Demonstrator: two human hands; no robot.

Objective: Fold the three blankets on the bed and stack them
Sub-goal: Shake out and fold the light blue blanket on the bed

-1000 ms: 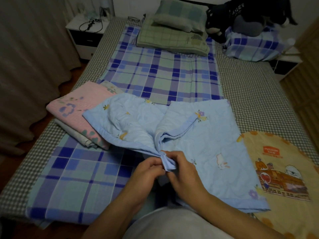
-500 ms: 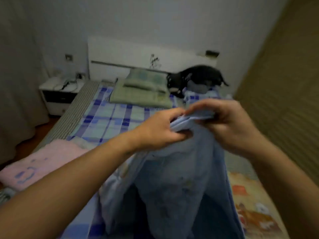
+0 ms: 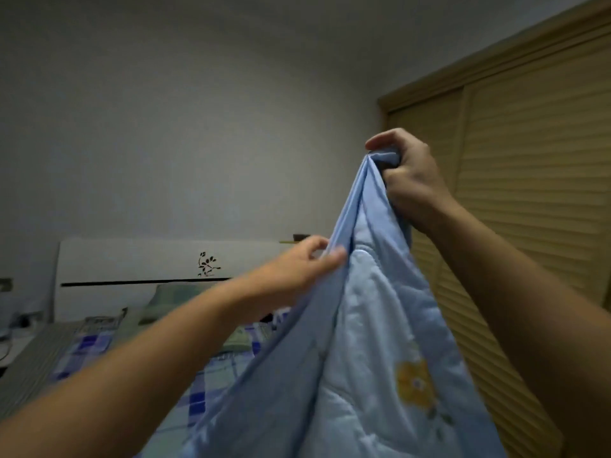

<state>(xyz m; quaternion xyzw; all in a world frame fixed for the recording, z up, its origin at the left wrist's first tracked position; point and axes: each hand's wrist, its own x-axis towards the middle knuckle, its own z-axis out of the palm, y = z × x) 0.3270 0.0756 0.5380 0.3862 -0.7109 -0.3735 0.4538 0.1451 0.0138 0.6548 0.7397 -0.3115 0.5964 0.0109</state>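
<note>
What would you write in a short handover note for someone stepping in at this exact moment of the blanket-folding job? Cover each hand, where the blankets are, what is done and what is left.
Right hand: raised high, its grip bunched round the top edge of the blue blanket.
Left hand: lower, pinching the same blanket's edge further down.
The blue blanket hangs from both hands, lifted above the bed and unfolded.
The other two blankets are out of view.
Done: nothing confirmed from this view.
Left: probably spread the held edge to find the corners, fold the blue blanket, then fold the others as needed and stack all three.
</note>
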